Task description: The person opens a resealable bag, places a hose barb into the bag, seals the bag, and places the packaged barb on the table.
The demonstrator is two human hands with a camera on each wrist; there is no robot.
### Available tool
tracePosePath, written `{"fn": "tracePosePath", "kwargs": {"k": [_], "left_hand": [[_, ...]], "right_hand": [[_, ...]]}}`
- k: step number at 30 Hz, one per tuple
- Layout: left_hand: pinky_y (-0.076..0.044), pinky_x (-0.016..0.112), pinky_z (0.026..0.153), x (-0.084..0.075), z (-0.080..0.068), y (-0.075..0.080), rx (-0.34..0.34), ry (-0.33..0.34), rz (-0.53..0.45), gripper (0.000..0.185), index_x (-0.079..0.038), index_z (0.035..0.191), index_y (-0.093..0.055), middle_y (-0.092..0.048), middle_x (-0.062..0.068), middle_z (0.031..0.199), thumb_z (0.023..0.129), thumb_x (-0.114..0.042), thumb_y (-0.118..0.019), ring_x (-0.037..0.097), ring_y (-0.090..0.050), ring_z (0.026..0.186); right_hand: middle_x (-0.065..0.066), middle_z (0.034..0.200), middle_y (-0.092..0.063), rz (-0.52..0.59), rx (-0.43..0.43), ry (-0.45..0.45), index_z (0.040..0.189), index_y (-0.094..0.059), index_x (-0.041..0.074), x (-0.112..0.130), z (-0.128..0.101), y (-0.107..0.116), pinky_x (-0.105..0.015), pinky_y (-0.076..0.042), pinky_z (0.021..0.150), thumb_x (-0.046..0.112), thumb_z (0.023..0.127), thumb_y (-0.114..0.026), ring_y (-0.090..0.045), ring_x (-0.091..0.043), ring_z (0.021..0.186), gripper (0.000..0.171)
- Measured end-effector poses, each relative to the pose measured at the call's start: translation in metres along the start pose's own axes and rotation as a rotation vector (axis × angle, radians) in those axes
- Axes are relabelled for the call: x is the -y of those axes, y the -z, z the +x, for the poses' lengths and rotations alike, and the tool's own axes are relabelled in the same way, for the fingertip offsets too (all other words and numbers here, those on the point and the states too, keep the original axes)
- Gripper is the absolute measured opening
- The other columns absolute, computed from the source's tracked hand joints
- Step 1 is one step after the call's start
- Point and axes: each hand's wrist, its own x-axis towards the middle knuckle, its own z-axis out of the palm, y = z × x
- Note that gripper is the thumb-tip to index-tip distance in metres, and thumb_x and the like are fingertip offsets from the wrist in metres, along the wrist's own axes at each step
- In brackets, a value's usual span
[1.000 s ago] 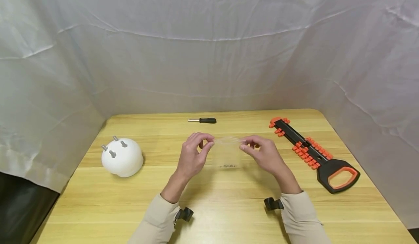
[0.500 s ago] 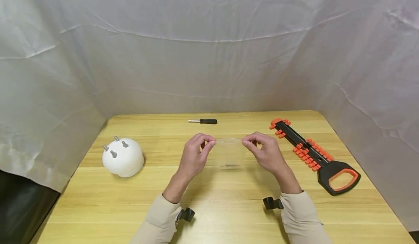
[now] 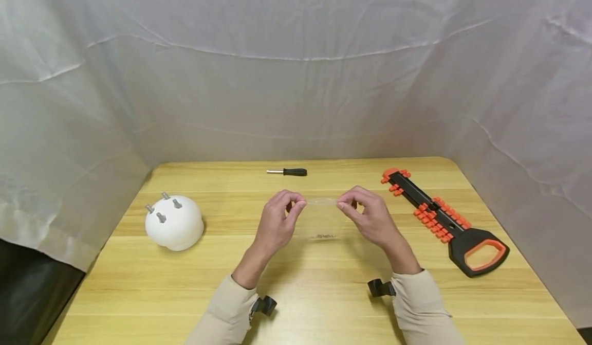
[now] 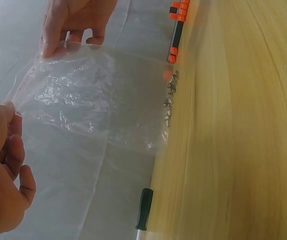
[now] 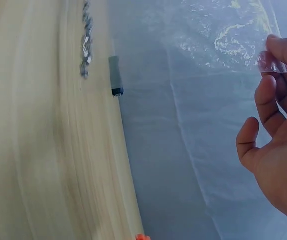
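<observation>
White sheeting on three sides; wooden table (image 3: 324,293) below. Clear bag (image 3: 322,217) held upright over table centre, stretched between both hands, bottom edge at or near the wood. Small dark bits (image 3: 324,236) gathered along bag bottom; in left wrist view seen as little metal screws (image 4: 169,97) inside the film.

Left hand (image 3: 276,223) just left of bag, thumb and forefinger pinched on its top left corner, other fingers curled. Right hand (image 3: 367,217) just right of bag, likewise pinched on top right corner; in right wrist view fingertips (image 5: 278,52) clamped on crumpled film edge. Bag mouth taut between the two pinches, hands level, close together.

Screwdriver (image 3: 288,171) beyond bag, near table's far edge, black handle to the right. White dome (image 3: 174,223) well left of bag, with three grey pegs sticking from its top. Orange-and-black rack (image 3: 439,216) well right of bag, lying diagonally, loop handle nearest the front edge. Beige sleeves at bottom, black wrist mounts beside each cuff.
</observation>
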Motion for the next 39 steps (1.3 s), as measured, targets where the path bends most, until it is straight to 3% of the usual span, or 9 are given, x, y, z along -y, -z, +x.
{"fn": "tracePosePath", "kwargs": {"k": [4,11,15,21,27,35,39], "left_hand": [[-0.045,0.026,0.061,-0.001,0.0,-0.001,-0.008,0.001,-0.014,0.01,-0.005,0.09,-0.067,-0.065,0.004,0.08,0.093,-0.014,-0.062,0.01,-0.05,0.068],[-0.044,0.026,0.061,-0.003,-0.001,-0.004,0.001,-0.013,-0.015,0.01,-0.005,0.091,-0.067,-0.064,0.004,0.08,0.093,-0.014,-0.063,0.009,-0.049,0.067],[-0.044,0.026,0.058,-0.004,-0.002,-0.005,-0.002,-0.01,-0.02,0.009,-0.006,0.09,-0.067,-0.064,0.003,0.079,0.093,-0.014,-0.063,0.009,-0.048,0.066],[-0.04,0.019,0.058,-0.005,-0.004,-0.009,0.026,0.011,-0.039,0.011,-0.006,0.091,-0.067,-0.062,0.001,0.078,0.094,-0.016,-0.062,0.008,-0.048,0.067],[-0.038,0.018,0.056,-0.006,-0.005,-0.01,0.029,0.016,-0.041,0.011,-0.006,0.091,-0.066,-0.063,0.003,0.079,0.094,-0.015,-0.062,0.008,-0.047,0.067],[-0.038,0.017,0.054,-0.005,-0.006,-0.012,0.009,-0.012,-0.049,0.009,-0.005,0.091,-0.066,-0.063,0.003,0.079,0.093,-0.013,-0.063,0.007,-0.046,0.065],[-0.039,0.017,0.055,-0.007,-0.007,-0.014,0.025,-0.017,-0.045,0.01,-0.006,0.091,-0.067,-0.064,0.003,0.08,0.093,-0.015,-0.063,0.007,-0.047,0.064]], "right_hand": [[0.006,0.082,-0.062,0.016,0.003,0.01,0.091,-0.071,0.014,0.0,-0.001,-0.003,-0.021,-0.043,0.061,0.01,0.088,-0.069,-0.05,-0.006,0.073,0.006],[-0.002,0.082,-0.064,0.033,0.01,0.019,0.085,-0.068,0.002,0.002,0.0,-0.007,-0.02,-0.043,0.062,0.001,0.086,-0.069,-0.05,-0.009,0.075,0.001],[-0.003,0.082,-0.065,0.03,0.004,0.039,0.086,-0.07,0.006,0.004,0.0,-0.007,-0.021,-0.045,0.064,-0.002,0.082,-0.071,-0.053,-0.01,0.076,0.01],[0.006,0.085,-0.065,0.013,0.05,0.01,0.089,-0.072,0.011,0.009,0.0,-0.005,-0.026,-0.046,0.061,0.014,0.089,-0.068,-0.053,-0.007,0.075,0.005],[0.009,0.084,-0.065,-0.033,0.05,0.039,0.088,-0.071,0.017,0.012,0.0,-0.009,-0.024,-0.045,0.062,0.015,0.087,-0.071,-0.052,-0.005,0.075,0.002],[0.008,0.083,-0.066,-0.072,0.028,0.074,0.087,-0.073,0.017,0.017,0.002,-0.014,-0.025,-0.044,0.06,0.012,0.084,-0.075,-0.052,-0.005,0.075,0.007],[0.007,0.083,-0.066,-0.088,0.04,0.093,0.088,-0.073,0.015,0.019,0.002,-0.015,-0.026,-0.044,0.059,0.014,0.086,-0.072,-0.05,-0.005,0.073,0.003]]}}
